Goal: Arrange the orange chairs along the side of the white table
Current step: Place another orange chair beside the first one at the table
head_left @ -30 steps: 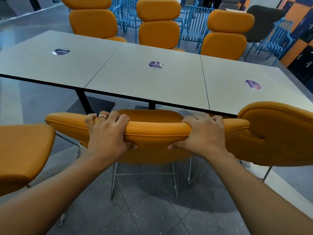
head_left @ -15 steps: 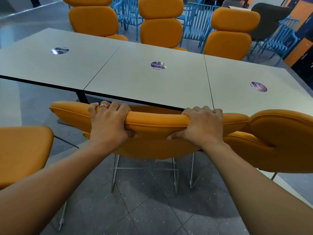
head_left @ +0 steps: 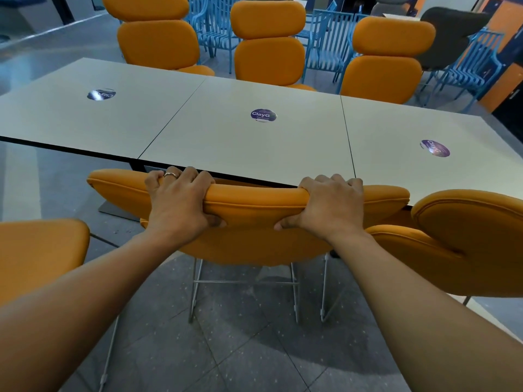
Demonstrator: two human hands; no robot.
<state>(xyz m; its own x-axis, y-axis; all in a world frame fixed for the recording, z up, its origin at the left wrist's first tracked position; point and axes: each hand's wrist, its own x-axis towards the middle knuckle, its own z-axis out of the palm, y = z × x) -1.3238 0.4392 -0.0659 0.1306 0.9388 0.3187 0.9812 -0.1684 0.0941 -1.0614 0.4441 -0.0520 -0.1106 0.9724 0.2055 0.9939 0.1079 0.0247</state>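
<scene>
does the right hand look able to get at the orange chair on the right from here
Probably yes, once it lets go. The right hand grips the backrest of the middle chair, and the chair on the right stands just beside it, nothing between them.

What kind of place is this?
Probably a canteen or shared break area: long white table of joined tops with round branded stickers, matching orange chairs along it, blue chairs clustered behind.
</scene>
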